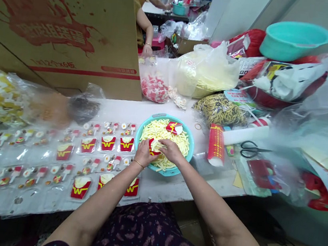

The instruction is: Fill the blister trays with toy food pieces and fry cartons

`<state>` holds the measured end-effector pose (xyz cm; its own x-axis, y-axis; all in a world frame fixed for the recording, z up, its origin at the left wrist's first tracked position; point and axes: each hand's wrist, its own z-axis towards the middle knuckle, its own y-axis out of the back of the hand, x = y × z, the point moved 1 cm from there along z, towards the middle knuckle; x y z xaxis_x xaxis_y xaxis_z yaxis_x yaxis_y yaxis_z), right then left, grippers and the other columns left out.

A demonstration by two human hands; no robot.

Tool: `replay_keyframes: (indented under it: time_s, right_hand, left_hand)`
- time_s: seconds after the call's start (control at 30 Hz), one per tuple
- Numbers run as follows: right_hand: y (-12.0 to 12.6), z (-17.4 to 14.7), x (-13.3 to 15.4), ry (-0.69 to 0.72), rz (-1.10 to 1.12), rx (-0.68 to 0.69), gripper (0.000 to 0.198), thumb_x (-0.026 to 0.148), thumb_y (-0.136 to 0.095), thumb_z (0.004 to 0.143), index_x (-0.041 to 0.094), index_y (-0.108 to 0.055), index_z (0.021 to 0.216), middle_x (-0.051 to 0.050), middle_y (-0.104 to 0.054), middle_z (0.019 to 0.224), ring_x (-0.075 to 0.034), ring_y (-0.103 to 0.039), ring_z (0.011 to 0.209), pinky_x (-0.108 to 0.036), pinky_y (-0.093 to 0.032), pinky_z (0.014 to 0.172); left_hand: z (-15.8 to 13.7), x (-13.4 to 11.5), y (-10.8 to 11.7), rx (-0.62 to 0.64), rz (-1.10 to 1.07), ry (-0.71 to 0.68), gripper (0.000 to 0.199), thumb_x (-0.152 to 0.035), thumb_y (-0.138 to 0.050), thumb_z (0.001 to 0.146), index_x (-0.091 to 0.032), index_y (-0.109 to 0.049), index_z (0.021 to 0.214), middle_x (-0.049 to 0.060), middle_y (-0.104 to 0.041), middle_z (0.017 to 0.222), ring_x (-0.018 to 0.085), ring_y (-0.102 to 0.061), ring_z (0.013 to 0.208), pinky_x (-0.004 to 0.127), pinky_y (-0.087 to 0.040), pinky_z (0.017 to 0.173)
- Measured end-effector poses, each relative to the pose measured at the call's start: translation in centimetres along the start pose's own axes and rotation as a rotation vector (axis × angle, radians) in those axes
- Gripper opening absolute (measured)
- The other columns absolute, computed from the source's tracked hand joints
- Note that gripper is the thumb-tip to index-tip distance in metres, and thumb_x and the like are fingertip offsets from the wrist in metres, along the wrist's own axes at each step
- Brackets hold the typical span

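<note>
Far left of the turquoise basin (192, 145), one bag of yellow and white pieces (0, 95) is cut off by the view's edge. Nearer the basin, seven red packets (87, 145) are laid out, four in the back row and three in front; two of these are partly covered by the left forearm. Behind the basin, to its left, a co-worker (145, 23) is mostly hidden by one cardboard box (100, 56). Over the basin, one red carton (152, 150), partly covered by fingers, is gripped by the left hand (144, 153). At its mouth, a bunch of cream sticks (157, 146) is pinched by the right hand (170, 149); their number cannot be made out. A second carton (172, 127) is rested on the heap inside the basin. Right of the basin, one pair of scissors (250, 149) is seen beside blurred plastic bags (295, 132).
</note>
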<state>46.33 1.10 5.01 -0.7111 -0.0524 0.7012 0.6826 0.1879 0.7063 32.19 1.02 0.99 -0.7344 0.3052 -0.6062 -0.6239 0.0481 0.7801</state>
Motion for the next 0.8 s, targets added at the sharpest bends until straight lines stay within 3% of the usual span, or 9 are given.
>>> replay_keyframes:
  time_s: [0.13,0.3,0.43,0.5,0.57,0.67,0.8]
  right_hand:
    - [-0.4,0.3,0.2,0.033,0.046,0.09,0.023,0.008,-0.052,0.069,0.019,-0.067,0.081,-0.001,-0.065,0.081,-0.015,-0.058,0.078,-0.026,-0.043,0.075]
    - [-0.2,0.4,0.3,0.079,0.134,0.131,0.025,0.009,-0.053,0.068,0.02,-0.067,0.086,0.001,-0.066,0.083,-0.013,-0.058,0.074,-0.022,-0.043,0.071]
    - [-0.5,0.4,0.1,0.118,0.119,0.219,0.019,0.008,-0.052,0.069,0.018,-0.068,0.069,0.002,-0.065,0.071,-0.012,-0.058,0.072,-0.022,-0.042,0.071]
    - [-0.1,0.1,-0.5,0.126,0.187,0.242,0.018,0.012,-0.052,0.072,0.018,-0.068,0.074,0.001,-0.066,0.075,-0.013,-0.059,0.074,-0.024,-0.043,0.073]
    - [1.0,-0.5,-1.6,0.101,0.236,0.177,0.021,0.018,-0.052,0.074,0.018,-0.067,0.089,-0.002,-0.066,0.087,-0.014,-0.059,0.079,-0.026,-0.044,0.074]
    - [2.5,-1.8,-3.3,0.11,0.077,0.065,0.032,0.02,-0.055,0.072,0.019,-0.06,0.104,-0.007,-0.061,0.105,-0.017,-0.056,0.091,-0.031,-0.043,0.081]
    - [1.4,-2.9,-3.8,0.28,-0.362,0.165,0.046,0.011,-0.057,0.068,0.022,-0.054,0.112,-0.008,-0.051,0.118,-0.021,-0.044,0.107,-0.037,-0.036,0.09]
  left_hand:
    - [-0.1,-0.1,-0.4,0.014,-0.039,-0.034,0.057,-0.028,-0.067,0.054,-0.018,-0.041,0.104,0.007,-0.051,0.095,0.025,-0.05,0.092,0.041,-0.041,0.082]
    - [0.1,-0.1,-0.5,0.0,-0.067,-0.013,0.058,-0.028,-0.066,0.054,-0.018,-0.04,0.105,0.006,-0.051,0.096,0.024,-0.051,0.092,0.042,-0.04,0.084]
    - [0.1,-0.5,-0.5,0.026,-0.107,-0.039,0.056,-0.03,-0.068,0.053,-0.017,-0.043,0.101,0.006,-0.053,0.093,0.024,-0.052,0.09,0.041,-0.042,0.083]
    - [0.1,-0.4,-0.3,0.038,-0.126,-0.039,0.057,-0.032,-0.069,0.053,-0.016,-0.043,0.1,0.007,-0.053,0.093,0.024,-0.052,0.09,0.041,-0.042,0.083]
    - [0.0,0.2,0.1,0.046,-0.139,-0.023,0.06,-0.036,-0.07,0.053,-0.016,-0.044,0.102,0.008,-0.053,0.096,0.024,-0.052,0.092,0.041,-0.043,0.083]
    - [-0.3,1.7,0.9,0.039,-0.145,0.034,0.065,-0.04,-0.072,0.052,-0.015,-0.043,0.105,0.009,-0.053,0.099,0.025,-0.052,0.095,0.041,-0.043,0.084]
    - [-0.7,2.9,1.6,0.009,-0.142,0.071,0.068,-0.042,-0.073,0.051,-0.015,-0.044,0.106,0.009,-0.053,0.1,0.025,-0.052,0.097,0.041,-0.042,0.085]
